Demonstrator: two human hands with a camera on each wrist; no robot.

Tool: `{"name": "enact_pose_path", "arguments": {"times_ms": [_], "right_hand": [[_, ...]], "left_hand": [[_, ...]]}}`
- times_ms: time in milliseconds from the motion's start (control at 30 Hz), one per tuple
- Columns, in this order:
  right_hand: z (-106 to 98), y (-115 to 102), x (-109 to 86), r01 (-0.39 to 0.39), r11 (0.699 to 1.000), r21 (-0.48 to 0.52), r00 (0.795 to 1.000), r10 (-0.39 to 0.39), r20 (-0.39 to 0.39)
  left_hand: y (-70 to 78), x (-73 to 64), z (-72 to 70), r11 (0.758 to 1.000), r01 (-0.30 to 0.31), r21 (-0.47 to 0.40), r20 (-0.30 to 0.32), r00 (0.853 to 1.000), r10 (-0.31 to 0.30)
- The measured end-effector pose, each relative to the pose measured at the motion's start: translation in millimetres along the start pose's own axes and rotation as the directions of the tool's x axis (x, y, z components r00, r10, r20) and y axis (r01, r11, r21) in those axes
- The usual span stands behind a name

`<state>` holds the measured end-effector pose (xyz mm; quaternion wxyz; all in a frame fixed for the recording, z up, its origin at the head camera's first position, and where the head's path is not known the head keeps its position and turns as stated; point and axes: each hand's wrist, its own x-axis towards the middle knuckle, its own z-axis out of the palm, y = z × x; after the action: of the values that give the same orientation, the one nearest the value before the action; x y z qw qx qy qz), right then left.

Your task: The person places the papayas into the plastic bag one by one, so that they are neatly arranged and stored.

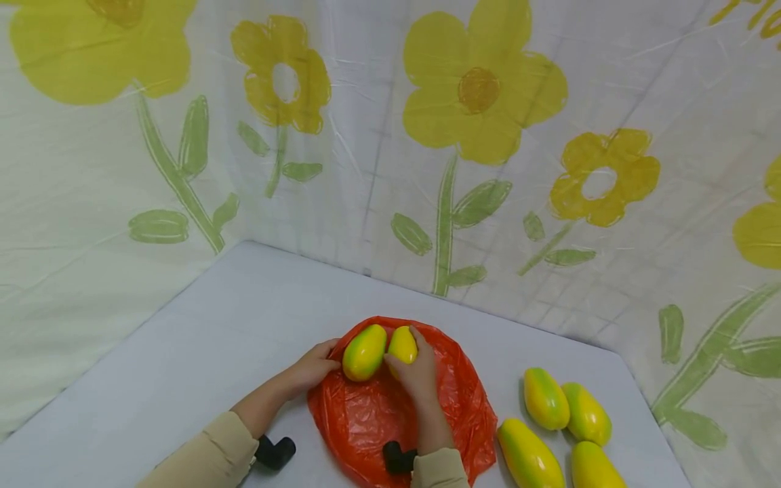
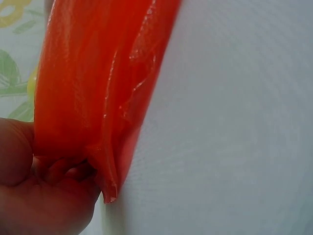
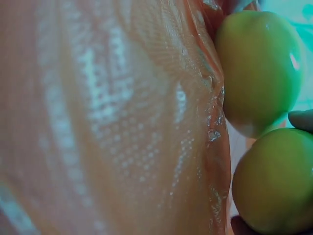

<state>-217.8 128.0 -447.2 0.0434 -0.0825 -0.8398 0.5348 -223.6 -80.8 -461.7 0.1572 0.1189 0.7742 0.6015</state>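
A red plastic bag (image 1: 372,420) lies spread on the table with its mouth open. My left hand (image 1: 314,369) grips its left edge; in the left wrist view the thumb and curled fingers (image 2: 58,169) hold the red film (image 2: 93,88). My right hand (image 1: 419,369) grips a yellow-green papaya (image 1: 401,344) over the far part of the bag, its fingers around the fruit's sides. Just left of it, another papaya (image 1: 365,352) sits at the bag's far left, near my left fingertips. Both papayas show close together in the right wrist view, the gripped one (image 3: 274,181) lower.
Several more papayas (image 1: 546,400) lie on the white table (image 1: 274,291) to the right of the bag. A white curtain (image 1: 366,169) with painted yellow flowers stands behind and beside the table. Black wrist mounts (image 1: 276,453) sit at both sleeves.
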Motion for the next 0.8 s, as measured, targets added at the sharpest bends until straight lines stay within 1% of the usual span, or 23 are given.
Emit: {"name": "enact_pose_path", "arguments": {"times_ms": [333, 500, 600, 700, 800], "right_hand": [[0.3, 4.7, 0.9, -0.026, 0.999, -0.024, 1.000, 0.026, 0.013], [-1.2, 4.5, -0.4, -0.044, 0.999, -0.026, 0.999, 0.045, 0.025], [-1.8, 3.0, -1.1, -0.057, 0.998, -0.018, 0.998, 0.057, 0.022], [-1.9, 1.6, -1.6, -0.079, 0.997, -0.007, 0.997, 0.079, 0.011], [-2.2, 0.6, -1.9, -0.074, 0.997, -0.019, 0.997, 0.074, -0.001]], "left_hand": [[-0.2, -0.6, -1.1, 1.000, -0.006, -0.011, 0.009, 1.000, 0.006], [-0.7, 0.0, 0.4, 1.000, -0.001, 0.002, -0.008, 1.000, 0.001], [-0.8, 0.4, 1.3, 1.000, 0.004, 0.014, -0.021, 1.000, -0.004], [-1.0, 0.8, 1.3, 1.000, 0.006, 0.013, -0.021, 1.000, -0.005], [-1.1, 0.7, 0.0, 1.000, -0.004, 0.009, -0.012, 1.000, 0.004]]}}
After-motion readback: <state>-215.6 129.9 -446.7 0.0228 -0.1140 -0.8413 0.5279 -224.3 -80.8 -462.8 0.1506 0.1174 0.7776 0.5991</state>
